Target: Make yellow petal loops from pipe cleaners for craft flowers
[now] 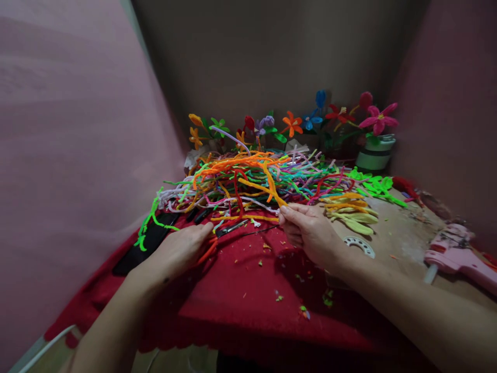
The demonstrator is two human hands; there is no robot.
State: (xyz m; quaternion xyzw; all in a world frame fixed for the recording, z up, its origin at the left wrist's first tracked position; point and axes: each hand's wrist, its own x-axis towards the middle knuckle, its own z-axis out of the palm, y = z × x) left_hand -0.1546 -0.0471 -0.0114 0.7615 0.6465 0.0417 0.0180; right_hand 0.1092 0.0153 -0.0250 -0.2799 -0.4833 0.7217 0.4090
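Note:
My right hand (305, 225) pinches yellow-orange pipe cleaners (272, 186) between thumb and fingers; their upper ends spread apart above the grip. Over the red cloth, my left hand (186, 242) is closed at an orange-handled metal tool (229, 228) with a black middle; whether it is pliers or scissors I cannot tell. The left fingertips are partly hidden. Another yellow-orange strand (248, 218) runs across between both hands. Just behind them lies a large heap of mixed-colour pipe cleaners (248, 178).
Red cloth (248, 290) with coloured scraps covers the table. Bundled yellow pipe-cleaner pieces (349, 212), a white ring with holes (359, 247) and a pink glue gun (458, 254) lie to the right. A black flat object (135, 248) is left. Pipe-cleaner flowers (292, 123) and a green pot (376, 153) stand behind.

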